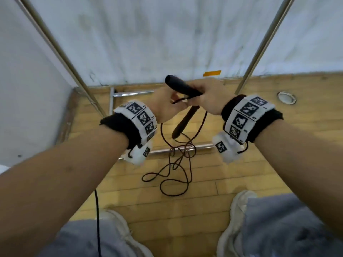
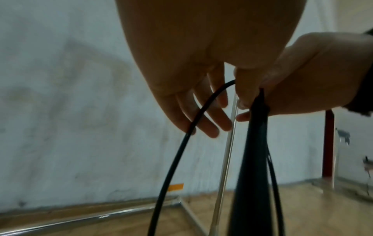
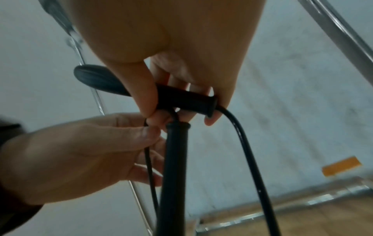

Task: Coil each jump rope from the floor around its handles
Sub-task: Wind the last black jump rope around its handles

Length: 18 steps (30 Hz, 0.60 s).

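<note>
A black jump rope is held up in front of me. My right hand (image 1: pixel 196 95) grips one black handle (image 1: pixel 181 86), which points up and to the left; in the right wrist view thumb and fingers curl round this handle (image 3: pixel 181 97). The second handle (image 1: pixel 185 121) hangs straight down just under that hand (image 3: pixel 173 159). My left hand (image 1: pixel 179 103) pinches the thin cord (image 3: pixel 148 153) between thumb and fingers close beside the hanging handle. The rest of the rope (image 1: pixel 174 175) trails down into loose loops on the wooden floor.
Slanting metal poles (image 1: pixel 61 52) (image 1: pixel 265 45) frame the space in front of a white sheet wall. A metal floor bar (image 1: pixel 202 146) lies under the rope. My white shoes (image 1: pixel 118 225) (image 1: pixel 239 204) stand near it. A black cable (image 1: pixel 96 219) hangs at my left leg.
</note>
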Available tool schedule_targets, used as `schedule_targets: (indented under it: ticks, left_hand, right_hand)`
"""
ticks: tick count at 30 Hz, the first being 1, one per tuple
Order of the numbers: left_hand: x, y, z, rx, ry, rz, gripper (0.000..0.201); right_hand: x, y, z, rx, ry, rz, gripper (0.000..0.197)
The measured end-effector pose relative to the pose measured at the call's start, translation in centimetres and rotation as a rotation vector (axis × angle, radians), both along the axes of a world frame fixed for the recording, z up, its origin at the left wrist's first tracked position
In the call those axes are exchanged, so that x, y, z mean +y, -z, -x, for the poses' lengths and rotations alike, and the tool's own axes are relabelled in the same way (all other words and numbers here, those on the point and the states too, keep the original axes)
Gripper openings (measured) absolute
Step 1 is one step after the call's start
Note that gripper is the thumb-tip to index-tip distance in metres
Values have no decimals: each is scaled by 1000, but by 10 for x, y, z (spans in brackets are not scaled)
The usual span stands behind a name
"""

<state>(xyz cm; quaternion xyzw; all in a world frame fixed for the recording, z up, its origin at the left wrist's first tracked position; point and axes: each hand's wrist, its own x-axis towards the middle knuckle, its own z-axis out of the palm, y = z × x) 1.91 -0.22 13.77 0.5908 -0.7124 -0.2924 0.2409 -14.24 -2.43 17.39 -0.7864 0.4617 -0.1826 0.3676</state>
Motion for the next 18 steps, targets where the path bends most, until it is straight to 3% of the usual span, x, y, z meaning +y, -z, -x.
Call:
schedule_targets:
  ticks: [2,5,7,10,12,14,17,18]
  left_hand:
    - [12,-34,0,61,-9,14,7]
    - [30,-72,-5,191,-65,34,21]
    - [39,-92,-9,251,-93,62,18]
    - [47,-101,-12,204,-236,213,5]
    - [52,-100,-12,193,-374,318,8]
    - [53,-98,-9,212,-332,215,10]
    - [50,-88,2,144,-113,-110,28]
    - [48,-84,7,114,-71,-150,25]
  right_hand:
    - [9,-30,0,-42,13,78,26]
    - [21,-62,4,-111,27,130,13]
    - [27,-75,6,-152,18,100,14]
    - [33,-83,5,-155,12,81,12]
    - [33,-85,3,-209,59,98,12]
    - [31,-84,1,-302,113,100,14]
    - [27,-76,-2,-422,173,90,12]
    - [25,-73,-3,-461,185,84,13]
